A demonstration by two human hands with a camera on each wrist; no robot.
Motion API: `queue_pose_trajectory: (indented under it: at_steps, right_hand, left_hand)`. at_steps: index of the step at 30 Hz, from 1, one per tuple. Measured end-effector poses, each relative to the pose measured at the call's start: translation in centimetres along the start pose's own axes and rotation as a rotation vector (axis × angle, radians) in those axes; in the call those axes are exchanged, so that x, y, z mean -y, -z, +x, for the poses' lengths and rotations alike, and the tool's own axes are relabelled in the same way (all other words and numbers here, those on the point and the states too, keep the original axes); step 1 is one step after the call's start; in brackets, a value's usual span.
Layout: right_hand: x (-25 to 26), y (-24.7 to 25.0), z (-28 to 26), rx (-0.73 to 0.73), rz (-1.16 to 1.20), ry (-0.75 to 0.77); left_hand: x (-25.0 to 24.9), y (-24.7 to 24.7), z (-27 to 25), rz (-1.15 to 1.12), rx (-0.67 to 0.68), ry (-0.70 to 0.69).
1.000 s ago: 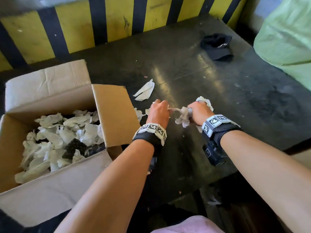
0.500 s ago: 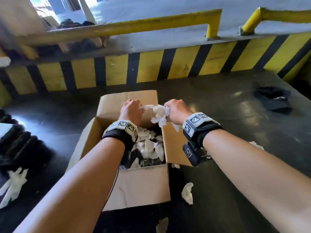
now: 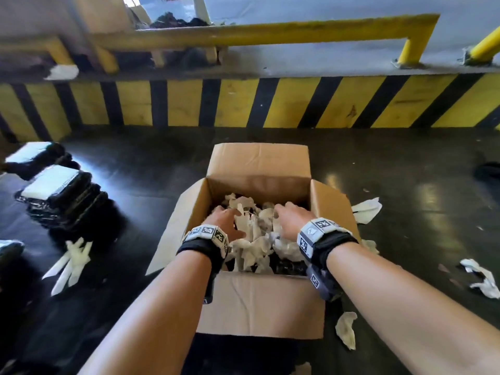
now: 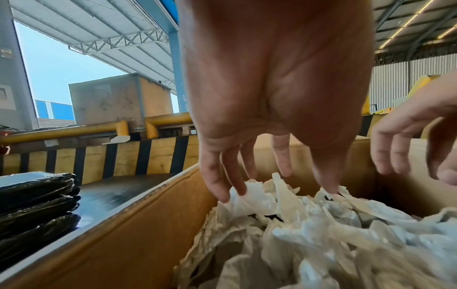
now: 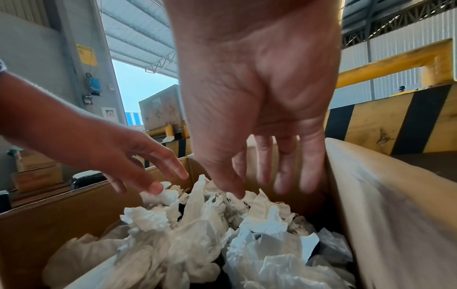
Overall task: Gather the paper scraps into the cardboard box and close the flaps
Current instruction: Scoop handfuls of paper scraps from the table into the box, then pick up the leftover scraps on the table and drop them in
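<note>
An open cardboard box stands on the dark floor in front of me, its four flaps standing out. White crumpled paper scraps fill it. My left hand hangs over the pile's left side with fingers spread and straight, tips brushing the paper. My right hand hangs over the right side, fingers also spread, holding nothing. Loose scraps lie outside the box: one by the right flap, one at the front right corner, one further right.
Black wrapped bundles are stacked on the floor at the left, with white strips beside them. A yellow-and-black striped kerb and yellow rail run behind the box. A dark cloth lies far right.
Both hands carried a bunch of scraps from the floor to above the box, then let it go; the fingers are now spread over the pile.
</note>
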State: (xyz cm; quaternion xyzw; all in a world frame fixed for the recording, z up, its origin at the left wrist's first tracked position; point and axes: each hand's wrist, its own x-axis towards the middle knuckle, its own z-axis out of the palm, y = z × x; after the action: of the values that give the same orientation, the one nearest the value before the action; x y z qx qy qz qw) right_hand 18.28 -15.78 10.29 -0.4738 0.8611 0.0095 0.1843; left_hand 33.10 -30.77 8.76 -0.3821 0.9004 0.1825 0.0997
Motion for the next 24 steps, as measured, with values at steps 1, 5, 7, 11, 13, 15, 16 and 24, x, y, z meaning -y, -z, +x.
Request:
queue_pose_trajectory:
  at_steps: [1,5,7,11,13,15,16,24]
  right_hand:
    - [0.4,0.2,0.2,0.015,0.023,0.0]
    - [1.6,-1.8,1.0,0.239,0.018,0.012]
    - [1.7,-3.3,1.3,0.328,-0.053,-0.011]
    - [2.0,-3.0,1.4,0.339,-0.033,-0.026]
    - [1.9,-2.3,1.8,0.292,0.032,-0.044]
    - [1.7,-2.0,1.7,0.26,0.063,-0.044]
    - [1.6,-2.2,1.5,0.266,0.065,-0.034]
    - [0.0,0.9,-1.5,0.143,0.19,0.072]
  left_hand:
    - [0.1,0.2,0.4,0.024,-0.016,0.01]
    - [0.2,-0.5,1.6,0.132,0.11,0.027]
    - [0.2,-1.6,1.6,0.166,0.234,0.035]
    - [0.9,-2.2,2.3,0.173,0.203,0.051]
    - [1.1,-1.8,2.5,0.168,0.158,0.068]
    - [1.1,-1.8,2.3,0.186,0.166,0.061]
    - [1.1,-2.0,2.3,0.201,0.186,0.054]
    - [1.1,1.2,-1.3,0.302,-0.001,0.046]
